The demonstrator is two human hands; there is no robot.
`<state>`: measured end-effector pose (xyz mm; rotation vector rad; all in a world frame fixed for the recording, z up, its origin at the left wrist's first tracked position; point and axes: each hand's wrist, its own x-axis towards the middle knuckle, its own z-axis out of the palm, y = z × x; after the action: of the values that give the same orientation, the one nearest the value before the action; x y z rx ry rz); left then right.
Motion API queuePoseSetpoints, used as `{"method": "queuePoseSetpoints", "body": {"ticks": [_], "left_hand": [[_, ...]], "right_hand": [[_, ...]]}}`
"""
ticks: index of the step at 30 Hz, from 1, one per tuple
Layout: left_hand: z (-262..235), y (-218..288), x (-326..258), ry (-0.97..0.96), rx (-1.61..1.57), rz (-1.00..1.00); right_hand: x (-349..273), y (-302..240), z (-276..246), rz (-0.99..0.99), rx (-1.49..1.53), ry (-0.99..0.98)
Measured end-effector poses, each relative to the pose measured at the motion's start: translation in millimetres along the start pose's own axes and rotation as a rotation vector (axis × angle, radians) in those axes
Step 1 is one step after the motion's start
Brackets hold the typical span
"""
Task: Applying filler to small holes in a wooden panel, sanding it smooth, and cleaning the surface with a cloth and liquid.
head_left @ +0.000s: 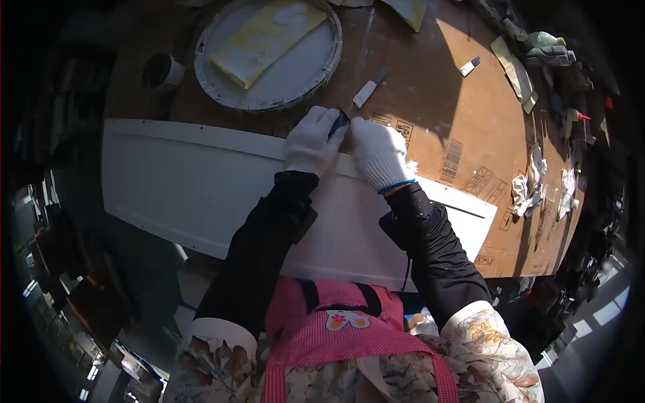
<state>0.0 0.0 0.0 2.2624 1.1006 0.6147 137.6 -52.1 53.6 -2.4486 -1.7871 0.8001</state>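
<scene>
A long white panel [195, 171] with a raised edge strip and small holes lies across the near side of the work surface. My left hand [312, 138], in a white knit glove, closes on a small dark blue flat piece [340, 123] at the panel's far edge; its exact kind is unclear. Beside it my right hand [379, 151], gloved in white with a blue cuff, is closed with its fingertips near that piece. What those fingers hold is hidden. Just beyond both hands lies a putty knife [365, 94] with a white handle.
A large round lid [201, 67] at the far left carries a yellowish sheet [269, 40]. A small pot [173, 72] stands left of it. Cardboard [430, 127] covers the table. Another small white-handled tool [470, 66], crumpled white scraps [531, 185] and bottles [547, 47] lie rightward.
</scene>
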Motion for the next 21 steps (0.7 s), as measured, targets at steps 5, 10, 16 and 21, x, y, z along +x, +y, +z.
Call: {"method": "queuePoseSetpoints", "body": {"ticks": [5, 10, 16, 21], "left_hand": [[-2.3, 1.8, 1.4, -0.004, 0.007, -0.015], [-0.4, -2.0, 2.1, 0.015, -0.002, 0.021], [-0.8, 2.5, 0.4, -0.005, -0.001, -0.003], [0.5, 0.3, 2.9, -0.023, -0.003, -0.005]], "right_hand": [[-9.9, 5.0, -0.5, -0.095, -0.006, 0.152], [-9.8, 6.6, 1.9, -0.068, -0.017, 0.141], [-21.8, 14.2, 10.4, -0.051, -0.007, 0.118], [4.6, 10.2, 20.1, -0.048, 0.025, 0.154]]}}
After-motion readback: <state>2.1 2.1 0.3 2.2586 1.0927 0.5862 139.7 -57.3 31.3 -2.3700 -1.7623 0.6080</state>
